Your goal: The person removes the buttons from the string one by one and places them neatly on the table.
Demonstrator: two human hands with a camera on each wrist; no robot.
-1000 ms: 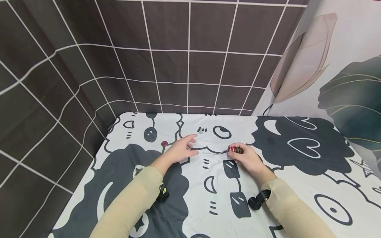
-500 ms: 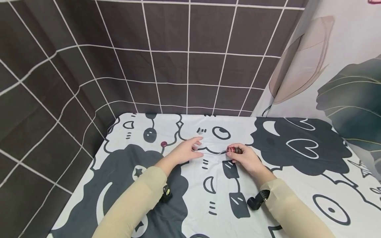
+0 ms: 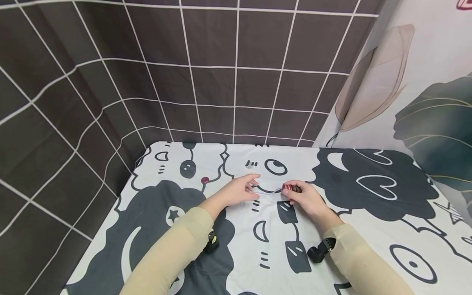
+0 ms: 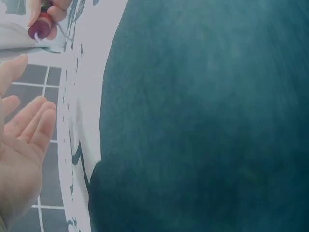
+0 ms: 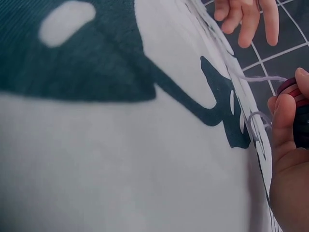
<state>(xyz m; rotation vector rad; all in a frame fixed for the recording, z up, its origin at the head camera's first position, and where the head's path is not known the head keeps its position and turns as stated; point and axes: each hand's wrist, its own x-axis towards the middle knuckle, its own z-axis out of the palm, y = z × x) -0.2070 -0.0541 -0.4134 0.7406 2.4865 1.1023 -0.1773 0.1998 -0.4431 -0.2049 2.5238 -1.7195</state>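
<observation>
Between the thumb and fingers of my right hand [image 3: 307, 199] is a small barrel-shaped thing with red, pink and dark bands [image 3: 291, 188]; my fingers cover part of it. A thin pale purple cord [image 5: 263, 78] comes out of its end, and a second stretch loops below it in the right wrist view. My left hand [image 3: 237, 191] hovers to the left of it, thumb and fingers apart, with nothing seen between them. In the left wrist view, the palm of that hand [image 4: 21, 159] is turned up toward the camera and the banded thing's purple end [image 4: 38, 30] faces it.
A dark red round spot [image 3: 205, 180], perhaps a small disc, shows on the black-and-white patterned cloth [image 3: 243, 237] beyond the left forearm. Dark grid-patterned fabric [image 3: 206, 86] stands behind and at the left. A leaf-printed curtain [image 3: 383, 82] hangs at the right.
My left hand has moved right, closer to the banded thing, its fingers still apart. The right hand keeps its hold and has hardly moved. The head view has shifted slightly.
</observation>
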